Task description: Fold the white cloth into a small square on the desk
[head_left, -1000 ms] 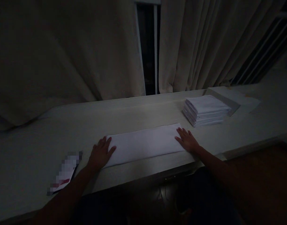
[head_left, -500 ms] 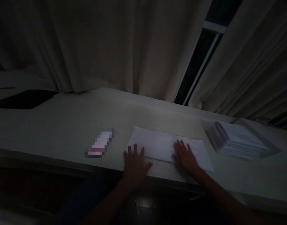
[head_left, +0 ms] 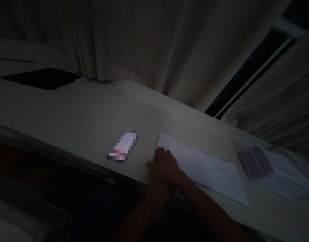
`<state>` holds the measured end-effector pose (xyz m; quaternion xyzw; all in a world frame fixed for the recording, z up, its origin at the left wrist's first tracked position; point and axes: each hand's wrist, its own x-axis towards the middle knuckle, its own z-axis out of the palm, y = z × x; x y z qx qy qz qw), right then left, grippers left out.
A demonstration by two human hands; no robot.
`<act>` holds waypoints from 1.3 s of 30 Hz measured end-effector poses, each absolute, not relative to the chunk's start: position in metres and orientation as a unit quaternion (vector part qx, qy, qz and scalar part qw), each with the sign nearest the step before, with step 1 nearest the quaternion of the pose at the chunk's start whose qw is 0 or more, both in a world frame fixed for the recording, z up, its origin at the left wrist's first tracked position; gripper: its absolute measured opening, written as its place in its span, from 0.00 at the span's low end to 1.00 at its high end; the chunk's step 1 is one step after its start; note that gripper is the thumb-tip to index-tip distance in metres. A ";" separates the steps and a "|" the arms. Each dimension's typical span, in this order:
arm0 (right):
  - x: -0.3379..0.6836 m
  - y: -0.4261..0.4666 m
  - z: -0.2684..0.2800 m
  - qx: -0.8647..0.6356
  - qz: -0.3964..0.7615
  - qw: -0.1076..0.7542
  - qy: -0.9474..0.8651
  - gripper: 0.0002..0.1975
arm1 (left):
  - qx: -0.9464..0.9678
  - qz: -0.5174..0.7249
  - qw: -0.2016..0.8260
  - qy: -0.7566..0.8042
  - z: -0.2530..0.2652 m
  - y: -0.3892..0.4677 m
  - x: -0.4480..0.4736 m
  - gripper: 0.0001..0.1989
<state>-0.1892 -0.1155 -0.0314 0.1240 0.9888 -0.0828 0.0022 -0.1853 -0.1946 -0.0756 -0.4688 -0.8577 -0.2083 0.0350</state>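
A long, flat white sheet (head_left: 207,164), paper or cloth, lies near the front edge of the table; the dim light hides which. My right hand (head_left: 167,166) rests flat on its left end, fingers stretched out and holding nothing. Beneath and beside it, at the sheet's left front corner, is my left hand (head_left: 154,178). Most of the left hand's fingers are covered by the right hand, so their pose is hidden.
A stack of folded white sheets (head_left: 285,171) sits at the right, slightly blurred. Left of my hands lies a pixelated phone-like object (head_left: 125,144). A black flat item (head_left: 43,79) is at the far left. Curtains (head_left: 134,40) hang along the back edge.
My right hand has slid left along the sheet, from its right half to its left end, and now overlaps my left hand. The view has turned and tilted.
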 end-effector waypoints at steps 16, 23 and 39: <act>-0.263 -0.049 -0.047 0.218 -0.111 0.031 0.969 0.42 | -0.443 -0.181 0.013 -0.878 -0.076 -0.202 -0.186 0.46; -0.209 -0.082 -0.012 0.115 -0.071 -0.071 0.988 0.32 | -0.450 -0.201 0.036 -0.870 -0.068 -0.205 -0.193 0.44; -0.071 -0.120 -0.064 0.209 -0.080 -0.046 0.974 0.35 | -0.451 -0.085 0.104 -0.882 -0.084 -0.222 -0.214 0.34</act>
